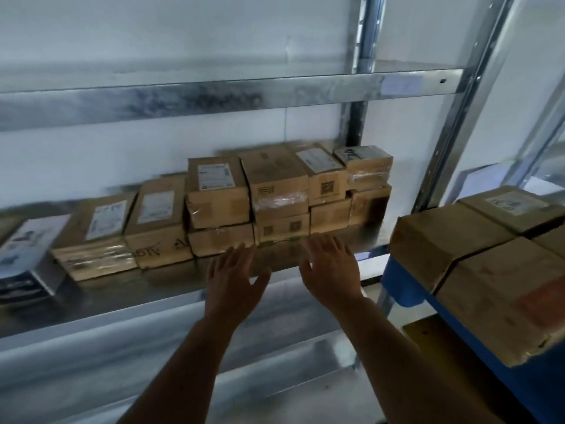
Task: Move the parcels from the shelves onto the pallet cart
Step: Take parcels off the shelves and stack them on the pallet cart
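Both hands empty, fingers spread flat, palms down. Left hand point(234, 278) and right hand point(328, 270) reach toward the front of the double-stacked brown cardboard parcels point(275, 203) on the galvanised metal shelf point(171, 296), fingertips at or just short of the bottom boxes' front edge; contact can't be told, frame is blurred. No grip yet.

Stack sits at 12 o'clock from the hands. At 10 o'clock, more single-layer brown cardboard parcels with white labels point(128, 228); at 9 o'clock, a white-and-dark-blue printed box point(24, 258) at the shelf's left end. At 3 o'clock, the blue pallet cart point(406, 289) already carries several large brown cardboard boxes point(477, 270).

Progress: partly done, judging by the loaded cart. Roughly a dozen parcels left on this shelf. Shelf above looks bare from here.
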`<move>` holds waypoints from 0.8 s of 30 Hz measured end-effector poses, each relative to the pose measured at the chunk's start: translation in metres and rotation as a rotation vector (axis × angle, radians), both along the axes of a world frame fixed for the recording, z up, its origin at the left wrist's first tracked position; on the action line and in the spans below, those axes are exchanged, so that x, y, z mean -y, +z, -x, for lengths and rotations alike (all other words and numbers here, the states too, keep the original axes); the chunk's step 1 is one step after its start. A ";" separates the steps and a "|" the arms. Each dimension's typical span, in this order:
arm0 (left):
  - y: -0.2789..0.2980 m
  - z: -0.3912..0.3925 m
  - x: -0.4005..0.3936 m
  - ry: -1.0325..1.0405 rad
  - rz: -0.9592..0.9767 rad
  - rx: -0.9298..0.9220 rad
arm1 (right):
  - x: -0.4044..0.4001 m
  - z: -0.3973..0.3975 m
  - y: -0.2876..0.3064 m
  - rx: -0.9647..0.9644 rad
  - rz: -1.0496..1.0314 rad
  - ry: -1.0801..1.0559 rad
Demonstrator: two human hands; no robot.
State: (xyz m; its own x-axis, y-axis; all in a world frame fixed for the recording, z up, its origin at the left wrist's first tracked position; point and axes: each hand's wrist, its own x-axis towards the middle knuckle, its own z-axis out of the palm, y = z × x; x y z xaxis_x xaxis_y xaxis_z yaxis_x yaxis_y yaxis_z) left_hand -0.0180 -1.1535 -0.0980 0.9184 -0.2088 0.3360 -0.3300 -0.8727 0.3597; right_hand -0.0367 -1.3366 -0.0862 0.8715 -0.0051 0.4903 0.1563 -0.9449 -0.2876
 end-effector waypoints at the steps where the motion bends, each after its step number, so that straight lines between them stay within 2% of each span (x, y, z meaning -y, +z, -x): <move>1: 0.001 -0.003 -0.012 0.013 -0.025 0.004 | -0.010 -0.006 0.002 -0.010 0.010 0.023; 3: 0.005 -0.010 -0.033 0.049 0.002 -0.003 | -0.030 -0.018 0.004 -0.022 0.024 0.049; 6: 0.013 -0.024 -0.056 0.112 0.142 -0.005 | -0.054 -0.038 0.010 -0.047 0.014 0.065; 11: 0.026 -0.067 -0.093 0.142 0.127 -0.080 | -0.082 -0.082 0.032 -0.090 -0.051 0.058; 13: 0.037 -0.086 -0.101 0.113 0.186 -0.104 | -0.091 -0.102 0.042 -0.094 -0.074 0.028; 16: 0.055 -0.111 -0.106 0.062 0.299 -0.100 | -0.099 -0.132 0.056 -0.075 -0.021 -0.041; 19: 0.067 -0.135 -0.108 0.060 0.291 -0.108 | -0.105 -0.157 0.068 -0.087 0.058 -0.077; 24: 0.079 -0.167 -0.106 0.078 0.342 -0.229 | -0.109 -0.189 0.072 -0.212 0.147 -0.111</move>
State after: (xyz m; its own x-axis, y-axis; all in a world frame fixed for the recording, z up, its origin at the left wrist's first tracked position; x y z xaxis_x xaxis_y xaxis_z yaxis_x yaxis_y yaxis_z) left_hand 0.1493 -1.0475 -0.0189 0.9860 -0.0478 0.1595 -0.1459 -0.7096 0.6894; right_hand 0.1523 -1.2277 -0.0137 0.9527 -0.0485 0.3000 0.0005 -0.9869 -0.1612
